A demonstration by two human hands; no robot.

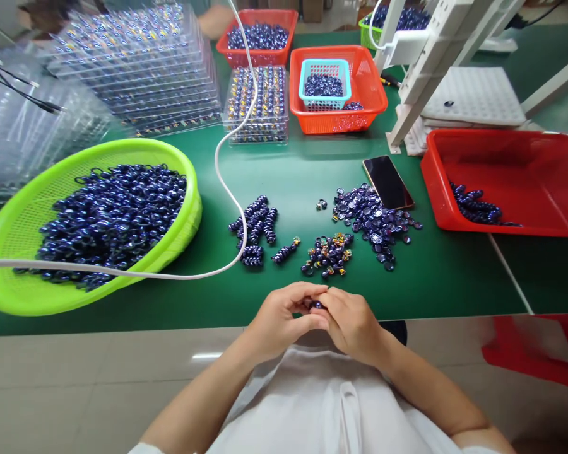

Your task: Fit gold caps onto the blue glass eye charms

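My left hand (280,318) and my right hand (355,320) meet at the table's front edge, fingertips touching. Between them is a small shiny dark blue piece (317,304), mostly covered by the fingers; its full shape is hidden. Just beyond lies a heap of small dark blue parts with yellow and clear bits (329,257). Farther right spreads a pile of flat round dark blue caps (372,221). Several dark blue twisted, beaded pieces (256,221) lie to the left, and a single one with a yellowish tip (285,251) sits nearer the heap.
A green basket (196,211) of dark blue looped pieces stands left, a white cable (222,183) crossing it. Behind are stacked clear trays (180,94) and an orange basket (376,104). A phone (388,181) touches the caps. At right stand a red bin (539,183) and a white post (416,94).
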